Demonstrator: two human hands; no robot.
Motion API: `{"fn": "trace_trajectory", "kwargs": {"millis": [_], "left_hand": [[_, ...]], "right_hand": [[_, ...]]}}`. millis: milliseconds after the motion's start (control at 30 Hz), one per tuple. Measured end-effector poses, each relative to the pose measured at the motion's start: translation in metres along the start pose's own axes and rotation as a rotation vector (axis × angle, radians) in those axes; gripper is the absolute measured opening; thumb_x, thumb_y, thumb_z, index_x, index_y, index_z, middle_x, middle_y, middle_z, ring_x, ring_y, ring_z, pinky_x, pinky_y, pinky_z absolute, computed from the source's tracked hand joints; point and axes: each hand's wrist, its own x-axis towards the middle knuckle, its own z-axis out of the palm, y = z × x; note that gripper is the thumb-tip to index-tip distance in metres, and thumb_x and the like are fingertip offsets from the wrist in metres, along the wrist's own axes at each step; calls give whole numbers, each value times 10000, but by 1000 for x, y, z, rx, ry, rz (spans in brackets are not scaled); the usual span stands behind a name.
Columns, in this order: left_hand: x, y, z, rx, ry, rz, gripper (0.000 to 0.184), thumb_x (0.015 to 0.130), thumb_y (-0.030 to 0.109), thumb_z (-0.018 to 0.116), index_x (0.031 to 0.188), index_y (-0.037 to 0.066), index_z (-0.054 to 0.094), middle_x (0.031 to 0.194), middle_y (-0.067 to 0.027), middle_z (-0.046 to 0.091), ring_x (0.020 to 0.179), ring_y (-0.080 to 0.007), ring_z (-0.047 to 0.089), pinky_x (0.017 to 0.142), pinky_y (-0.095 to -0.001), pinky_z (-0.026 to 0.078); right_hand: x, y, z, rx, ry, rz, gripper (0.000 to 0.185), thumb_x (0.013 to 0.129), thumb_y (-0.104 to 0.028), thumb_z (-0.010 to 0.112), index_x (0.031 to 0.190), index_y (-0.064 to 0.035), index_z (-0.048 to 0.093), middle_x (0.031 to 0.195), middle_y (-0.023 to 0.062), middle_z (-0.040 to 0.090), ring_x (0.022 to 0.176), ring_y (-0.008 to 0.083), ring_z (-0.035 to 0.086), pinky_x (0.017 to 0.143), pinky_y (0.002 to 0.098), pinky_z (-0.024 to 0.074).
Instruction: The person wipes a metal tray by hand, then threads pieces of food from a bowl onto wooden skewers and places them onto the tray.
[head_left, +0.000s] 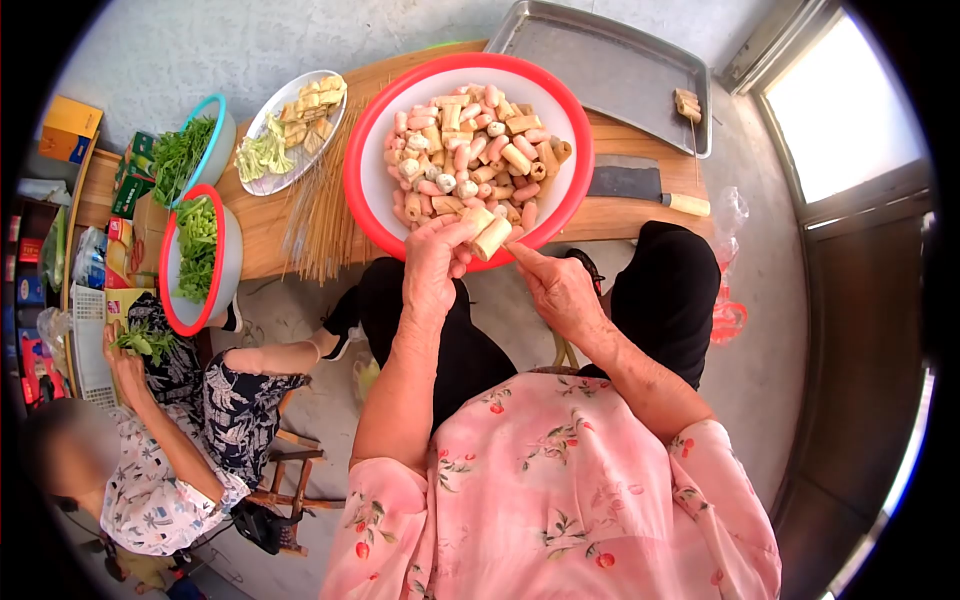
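Note:
My left hand (435, 262) is closed on pale, rolled pieces that look like tofu skin rolls (491, 238), over the near rim of a large red-rimmed bowl (372, 205). Close by on the right, my right hand (562, 292) has its fingertips pinched together at the roll's lower end. Whatever thin thing those fingers may hold is hidden. Pink sausage pieces (497, 148), more tan rolls and some pale round pieces fill the bowl. Thin wooden skewers (322, 215) lie bundled left of it.
A cleaver (628, 180) lies right of the bowl on the wooden table (625, 222). Behind it, a metal tray (590, 60) bears a loaded skewer (687, 105). An oval plate (262, 180) and bowls of greens (195, 240) stand left, near a seated person (170, 470) holding leaves.

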Motion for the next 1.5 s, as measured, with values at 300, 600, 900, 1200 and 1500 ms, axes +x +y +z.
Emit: {"fn": "trace_trajectory", "kwargs": {"millis": [300, 600, 900, 1200, 1500], "left_hand": [[41, -4, -49, 607, 281, 448, 227, 847, 181, 627, 968, -12, 630, 788, -53, 634, 624, -94, 566, 509, -218, 427], [63, -6, -33, 1531, 253, 821, 183, 766, 190, 641, 912, 79, 645, 820, -116, 634, 805, -317, 595, 730, -415, 466], [57, -5, -14, 1609, -77, 304, 440, 681, 422, 720, 944, 81, 628, 883, -105, 668, 932, -299, 610, 778, -417, 465], [55, 1, -4, 1620, 63, 253, 464, 649, 376, 728, 964, 46, 643, 904, -123, 670, 906, -275, 621, 817, -376, 458], [35, 15, -25, 191, -81, 37, 250, 826, 173, 610, 993, -13, 609, 800, -96, 654, 726, -136, 629, 631, -251, 487]], "right_hand": [[-2, 23, -27, 84, 154, 154, 254, 855, -105, 570, 1104, -82, 616, 754, 239, 589, 728, 401, 583, 606, 422, 473], [-3, 23, -33, 93, 153, 224, 263, 847, -87, 578, 1107, -66, 611, 740, 244, 581, 717, 399, 586, 613, 409, 474], [-3, 29, -27, 135, 146, 222, 268, 838, -77, 585, 1104, -65, 614, 749, 244, 582, 719, 395, 588, 610, 396, 478], [-5, 28, -27, 125, 128, 232, 261, 845, -83, 579, 1102, -78, 619, 741, 249, 573, 713, 394, 583, 604, 399, 479], [-10, 12, -30, 103, 21, 55, 290, 861, -47, 563, 1147, -73, 604, 608, 180, 516, 465, 213, 486, 522, 287, 443]]}}
